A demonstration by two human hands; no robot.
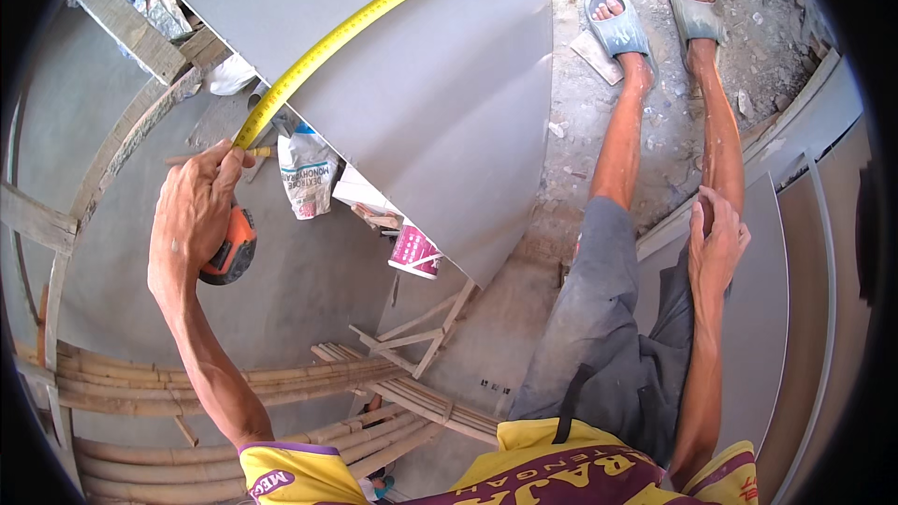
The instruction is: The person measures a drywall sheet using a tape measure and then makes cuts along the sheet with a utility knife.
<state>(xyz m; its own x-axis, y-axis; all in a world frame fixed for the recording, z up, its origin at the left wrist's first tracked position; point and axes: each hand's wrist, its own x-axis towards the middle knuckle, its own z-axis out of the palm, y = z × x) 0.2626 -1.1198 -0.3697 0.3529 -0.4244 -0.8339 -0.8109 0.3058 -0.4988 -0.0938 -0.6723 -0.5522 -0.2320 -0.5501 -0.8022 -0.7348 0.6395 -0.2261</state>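
My left hand [192, 210] is closed around a tape measure [229, 248] with an orange and black case. Its yellow blade [346, 33] runs out past my thumb and bends in an arc over a large grey board [440, 122], leaving the view at the top. On the right, my right hand [717, 241] rests at my knee, by the hem of my grey trousers [599, 318]. Its fingers are curled in, and whatever may be between them is hidden. A wooden-handled tool [267, 151] shows partly behind my left hand.
Beneath the board's left edge are a white sack [307, 173] and a pink and white bucket [414, 251]. Bamboo poles [159, 468] and a wooden frame [440, 332] lie at lower left. Dusty rubble [748, 56] covers the ground around my sandals [620, 33]. Panels [758, 318] lean at right.
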